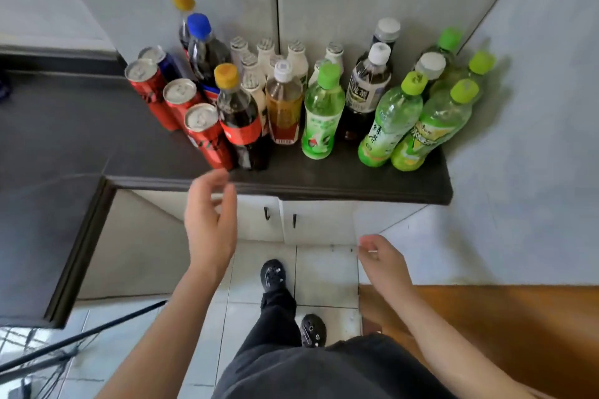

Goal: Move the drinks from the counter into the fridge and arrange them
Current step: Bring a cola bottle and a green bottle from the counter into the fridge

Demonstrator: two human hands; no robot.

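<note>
The drinks [285,100] stand packed together on the dark bench [324,170] in the upper middle of the frame; no fridge is in view. The left hand [210,220] hovers just below the bench edge, grip half open, fingers loosely curved, holding nothing. The right hand [384,257], lower at centre right, has a slack, empty grip too. The nearest red can [207,139] and the cola bottle [243,123] sit close to the front edge. Reaching past them for the small white bottles [265,55] at the back would likely tip one onto the tiled floor [324,272]. The tall green tea bottles [389,121] at the right crowd each other; one nudged could topple its neighbours.
</note>
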